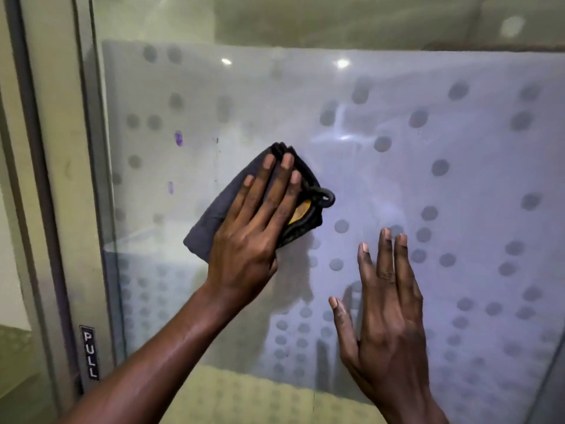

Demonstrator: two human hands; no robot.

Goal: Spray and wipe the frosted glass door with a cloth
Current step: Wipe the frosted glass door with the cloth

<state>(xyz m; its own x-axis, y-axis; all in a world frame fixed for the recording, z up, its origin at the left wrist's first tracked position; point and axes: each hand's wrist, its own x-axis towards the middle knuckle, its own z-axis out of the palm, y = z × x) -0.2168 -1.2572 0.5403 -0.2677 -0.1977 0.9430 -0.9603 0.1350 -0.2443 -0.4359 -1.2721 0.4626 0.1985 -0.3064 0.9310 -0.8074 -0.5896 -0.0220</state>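
The frosted glass door (397, 179) fills the view, its film dotted with round clear spots. My left hand (256, 228) lies flat on a folded dark grey cloth (211, 215) and presses it against the glass left of centre. The cloth has a black edge, a small loop and a yellow tag showing beside my fingers. My right hand (385, 316) rests flat on the glass at lower right, fingers spread, holding nothing. Two purple smudges (178, 138) sit on the glass up and left of the cloth. No spray bottle is in view.
The door's metal frame (46, 179) runs down the left side, with a small "PULL" label (90, 351) near its lower part. Ceiling lights reflect in the upper glass (342, 63). A clear unfrosted strip runs along the bottom of the glass (244, 399).
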